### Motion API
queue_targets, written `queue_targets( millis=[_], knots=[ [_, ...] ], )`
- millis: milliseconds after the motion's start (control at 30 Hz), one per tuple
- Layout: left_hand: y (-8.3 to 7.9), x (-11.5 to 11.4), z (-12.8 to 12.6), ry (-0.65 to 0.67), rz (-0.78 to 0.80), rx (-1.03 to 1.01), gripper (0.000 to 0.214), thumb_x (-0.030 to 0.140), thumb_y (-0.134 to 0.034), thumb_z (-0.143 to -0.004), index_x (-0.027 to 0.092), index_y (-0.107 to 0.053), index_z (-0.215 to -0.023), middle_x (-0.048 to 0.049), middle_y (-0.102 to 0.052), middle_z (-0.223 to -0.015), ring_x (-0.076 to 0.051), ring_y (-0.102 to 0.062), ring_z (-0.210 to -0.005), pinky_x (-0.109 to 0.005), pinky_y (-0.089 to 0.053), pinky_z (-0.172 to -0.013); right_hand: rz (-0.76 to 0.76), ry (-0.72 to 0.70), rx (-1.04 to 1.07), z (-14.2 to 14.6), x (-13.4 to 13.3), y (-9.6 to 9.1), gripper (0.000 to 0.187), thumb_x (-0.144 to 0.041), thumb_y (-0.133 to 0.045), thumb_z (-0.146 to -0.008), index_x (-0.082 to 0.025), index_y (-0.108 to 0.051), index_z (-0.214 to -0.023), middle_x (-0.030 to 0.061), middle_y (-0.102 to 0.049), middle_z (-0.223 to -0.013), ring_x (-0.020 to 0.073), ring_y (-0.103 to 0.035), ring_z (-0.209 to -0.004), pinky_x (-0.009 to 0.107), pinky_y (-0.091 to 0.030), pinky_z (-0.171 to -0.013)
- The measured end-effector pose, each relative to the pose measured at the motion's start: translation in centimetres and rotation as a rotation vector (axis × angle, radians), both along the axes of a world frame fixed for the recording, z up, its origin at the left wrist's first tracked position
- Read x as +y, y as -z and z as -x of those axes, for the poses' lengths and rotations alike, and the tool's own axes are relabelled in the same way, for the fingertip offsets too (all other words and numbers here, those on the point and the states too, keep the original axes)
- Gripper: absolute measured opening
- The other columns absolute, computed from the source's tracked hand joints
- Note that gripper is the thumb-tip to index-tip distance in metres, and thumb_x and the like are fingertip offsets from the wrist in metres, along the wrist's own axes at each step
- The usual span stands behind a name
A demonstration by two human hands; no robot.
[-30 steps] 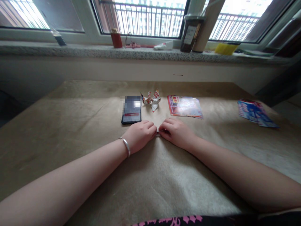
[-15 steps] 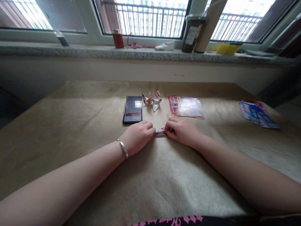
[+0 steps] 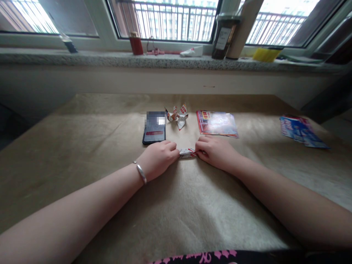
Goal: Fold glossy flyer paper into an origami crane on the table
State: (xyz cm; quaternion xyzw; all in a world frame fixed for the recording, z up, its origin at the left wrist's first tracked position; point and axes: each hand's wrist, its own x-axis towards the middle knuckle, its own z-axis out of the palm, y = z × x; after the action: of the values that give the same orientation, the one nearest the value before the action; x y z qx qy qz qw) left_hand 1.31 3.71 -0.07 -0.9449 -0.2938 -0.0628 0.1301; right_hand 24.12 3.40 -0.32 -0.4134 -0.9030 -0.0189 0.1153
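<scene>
A small folded strip of printed red-and-white paper lies on the tan table cover. My left hand, with a silver bangle on the wrist, pinches its left end with curled fingers. Closed in the same way, my right hand holds the right end. Both hands rest on the table. Just beyond them stand a finished folded paper figure and a dark phone, its screen lit.
A printed flyer lies behind my right hand, and a blue flyer sits at the far right. The stone window sill carries a red container, a dark jar and a yellow object.
My hands have drawn apart a little, the right one shifting right, so more of the folded paper strip shows between them.
</scene>
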Motion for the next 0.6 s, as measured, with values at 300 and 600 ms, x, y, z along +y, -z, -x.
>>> queue_targets(
  millis=[300,600],
  knots=[
    [0.6,0.4,0.1,0.052,0.062,-0.151,0.012,0.020,-0.046,-0.092,0.015,-0.056,-0.095,-0.0029,-0.057,-0.080,-0.015,-0.052,-0.072,-0.025,-0.043,-0.064,0.036,0.066,0.181,0.0,0.1,1.1,0.008,-0.016,-0.052,-0.078,-0.019,-0.056,-0.084,0.0044,-0.059,-0.083,0.0167,-0.054,-0.077,0.027,-0.040,-0.067],
    [0.6,0.7,-0.1,0.082,0.193,-0.317,0.020,0.015,-0.041,-0.091,0.016,-0.061,-0.088,-0.0028,-0.059,-0.079,-0.013,-0.052,-0.070,-0.023,-0.042,-0.064,0.100,-0.259,0.376,0.4,-0.2,0.8,0.015,-0.012,-0.052,-0.079,-0.019,-0.057,-0.091,0.0084,-0.059,-0.102,0.0167,-0.055,-0.089,0.031,-0.047,-0.078]
  ],
)
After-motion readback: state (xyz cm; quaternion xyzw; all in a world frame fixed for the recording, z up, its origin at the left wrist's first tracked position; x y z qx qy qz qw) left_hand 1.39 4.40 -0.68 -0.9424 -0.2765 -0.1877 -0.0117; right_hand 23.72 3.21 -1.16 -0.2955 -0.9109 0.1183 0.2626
